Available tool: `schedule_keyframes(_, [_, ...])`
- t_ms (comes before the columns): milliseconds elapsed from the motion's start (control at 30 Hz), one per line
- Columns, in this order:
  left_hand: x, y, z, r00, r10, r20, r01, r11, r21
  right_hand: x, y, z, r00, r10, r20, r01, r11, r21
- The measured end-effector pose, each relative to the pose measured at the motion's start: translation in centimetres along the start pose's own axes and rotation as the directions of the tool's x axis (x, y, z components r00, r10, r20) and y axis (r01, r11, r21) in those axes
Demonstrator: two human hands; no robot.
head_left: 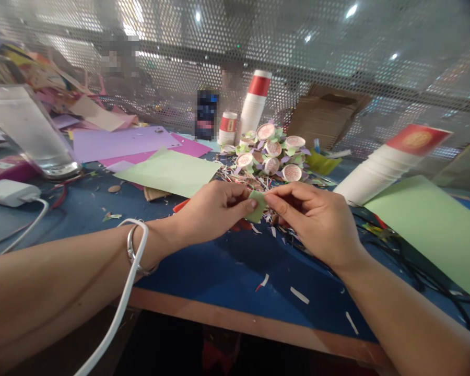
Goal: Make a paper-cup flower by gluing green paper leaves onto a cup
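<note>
Between my two hands is a small folded piece of green paper [257, 207]. My left hand [219, 209] pinches it between thumb and fingers from the left. From the other side, the thumb and forefinger of my right hand [317, 216] close on its right edge. Just beyond the hands stands a cluster of cut-down paper cups [273, 150] with green and purple paper bits around them. Paper shreds lie on the blue tabletop [235, 266] beneath and behind the hands. A larger light green sheet [172, 169] lies left of the cups.
Stacked paper cups [391, 159] lean at the right beside a green sheet [434, 230] and black cables [411, 266]. At left are a glass of water [31, 125], a white charger [11, 192] and purple paper [121, 143]. A white cable [129, 284] crosses my left wrist.
</note>
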State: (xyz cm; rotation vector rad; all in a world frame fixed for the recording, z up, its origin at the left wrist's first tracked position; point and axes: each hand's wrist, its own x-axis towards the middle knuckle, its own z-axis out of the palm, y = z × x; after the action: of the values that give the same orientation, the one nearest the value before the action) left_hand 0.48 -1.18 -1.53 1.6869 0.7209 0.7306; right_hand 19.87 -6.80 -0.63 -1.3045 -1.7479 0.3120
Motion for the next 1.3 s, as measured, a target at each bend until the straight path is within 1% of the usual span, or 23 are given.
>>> schedule_keyframes(200, [0.02, 0.35, 0.2, 1.0, -0.025, 0.0, 0.025, 0.999, -0.043, -0.04, -0.16, 0.01, 0.999, 0.022, 0.026, -0.022, 1.0, 0.009])
schedule_keyframes(267, [0.01, 0.43, 0.16, 0.999, -0.03, 0.026, 0.032, 0.997, -0.064, -0.03, -0.17, -0.03, 0.999, 0.034, 0.034, -0.035, 0.999, 0.02])
schedule_keyframes(400, [-0.01, 0.35, -0.06, 0.992, -0.035, 0.119, 0.044, 0.996, -0.072, 0.04, -0.22, -0.09, 0.997, 0.064, 0.05, -0.066, 0.996, 0.058])
schedule_keyframes(467, [0.02, 0.29, -0.15, 0.986, -0.064, 0.152, 0.074, 0.996, -0.058, 0.08, -0.2, -0.11, 0.995, 0.078, 0.061, -0.083, 0.993, 0.08])
schedule_keyframes(600, [0.15, 0.31, -0.23, 0.976, -0.142, 0.164, 0.153, 0.987, -0.055, 0.11, 0.03, -0.19, 0.991, 0.105, 0.078, -0.114, 0.985, 0.128])
schedule_keyframes(700, [0.27, 0.25, -0.31, 0.97, -0.165, 0.178, 0.175, 0.984, -0.043, 0.13, 0.24, -0.31, 0.988, 0.121, 0.092, -0.135, 0.977, 0.167])
schedule_keyframes(800, [0.28, 0.07, -0.41, 0.969, -0.157, 0.192, 0.164, 0.986, -0.022, 0.2, 0.33, -0.39, 0.983, 0.142, 0.114, -0.162, 0.966, 0.201])
schedule_keyframes(1033, [-0.28, 0.46, -0.27, 0.981, -0.044, 0.188, 0.047, 0.999, -0.009, 0.34, -0.05, -0.58, 0.968, 0.177, 0.176, -0.217, 0.944, 0.248])
schedule_keyframes(1200, [-0.31, 0.67, -0.4, 0.97, -0.042, 0.239, 0.048, 0.999, -0.022, 0.32, -0.03, -0.77, 0.969, 0.169, 0.178, -0.209, 0.95, 0.234])
schedule_keyframes(1300, [-0.19, 0.56, -0.58, 0.967, -0.077, 0.242, 0.088, 0.995, -0.036, 0.36, 0.24, -0.91, 0.983, 0.145, 0.117, -0.165, 0.968, 0.19])
